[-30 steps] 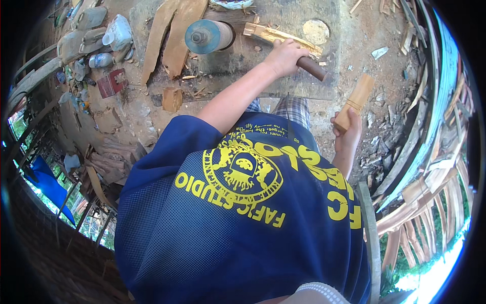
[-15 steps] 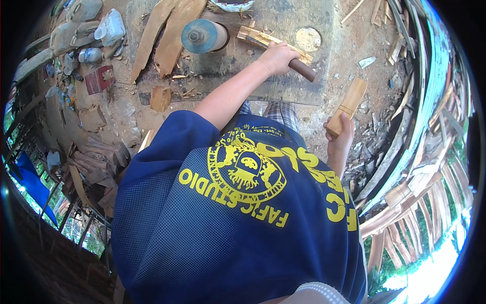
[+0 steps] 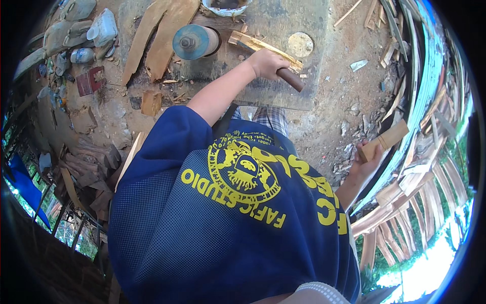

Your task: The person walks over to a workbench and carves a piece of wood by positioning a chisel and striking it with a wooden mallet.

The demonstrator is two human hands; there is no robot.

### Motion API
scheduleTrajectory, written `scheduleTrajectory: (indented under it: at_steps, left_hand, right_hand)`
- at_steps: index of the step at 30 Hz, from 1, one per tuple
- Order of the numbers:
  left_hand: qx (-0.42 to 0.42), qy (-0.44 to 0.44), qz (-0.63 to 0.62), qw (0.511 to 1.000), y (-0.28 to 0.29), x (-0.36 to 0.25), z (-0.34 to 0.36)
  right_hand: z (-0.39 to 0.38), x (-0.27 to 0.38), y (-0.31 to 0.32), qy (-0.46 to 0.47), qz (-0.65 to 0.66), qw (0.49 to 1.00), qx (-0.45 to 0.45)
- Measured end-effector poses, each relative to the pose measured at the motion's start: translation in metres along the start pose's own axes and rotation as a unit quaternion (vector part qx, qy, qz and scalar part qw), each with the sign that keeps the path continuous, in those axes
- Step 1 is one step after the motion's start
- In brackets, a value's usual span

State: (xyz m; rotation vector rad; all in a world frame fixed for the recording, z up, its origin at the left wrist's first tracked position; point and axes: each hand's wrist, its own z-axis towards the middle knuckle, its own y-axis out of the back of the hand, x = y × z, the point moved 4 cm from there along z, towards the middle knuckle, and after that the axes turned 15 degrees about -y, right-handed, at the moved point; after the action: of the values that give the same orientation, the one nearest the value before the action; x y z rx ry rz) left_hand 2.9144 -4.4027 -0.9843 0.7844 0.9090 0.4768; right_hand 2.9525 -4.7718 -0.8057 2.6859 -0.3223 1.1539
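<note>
My left hand (image 3: 268, 64) is closed round a tool with a thick, round brown handle (image 3: 291, 80). A little of a dark blade shows beyond my fingers, and its kind is not clear. Beside and partly behind that hand, a split strip of pale yellow wood (image 3: 276, 52) lies on the wide worn board (image 3: 243, 88). Out to the right, over the ground, my right hand (image 3: 368, 161) grips one end of a squared wooden block (image 3: 392, 138). Lines run across the block's face, and its far end points up and right.
A blue-topped cylinder (image 3: 194, 42) with a metal knob stands on the board, near long flat wood slabs (image 3: 172, 38). A white bowl (image 3: 228, 7) of dark liquid sits at the far edge. Plastic jugs (image 3: 103, 28) lie at left; stacked wood strips (image 3: 405, 213) line the right.
My right hand has swung outward to the right and down with the wooden block, which now tilts further over. The left hand still holds the tool, shifted slightly in view.
</note>
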Motion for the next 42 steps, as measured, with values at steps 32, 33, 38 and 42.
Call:
scheduleTrajectory:
  at_steps: [32, 33, 38, 42]
  left_hand:
    - [-0.018, 0.013, 0.024, 0.999, -0.009, 0.043, 0.018]
    - [-0.019, 0.012, 0.03, 0.999, -0.018, 0.044, 0.018]
    - [0.003, -0.035, 0.009, 0.999, -0.029, 0.037, 0.029]
    - [-0.013, -0.033, 0.011, 0.999, 0.027, 0.019, 0.025]
  right_hand:
    - [0.002, -0.073, -0.064, -0.065, 0.047, 0.994, 0.076]
    - [0.007, -0.054, -0.052, -0.02, 0.093, 0.995, 0.028]
    - [0.041, -0.185, -0.039, 0.074, 0.41, 0.907, -0.062]
    - [-0.05, -0.095, -0.108, -0.072, -0.073, 0.994, -0.033]
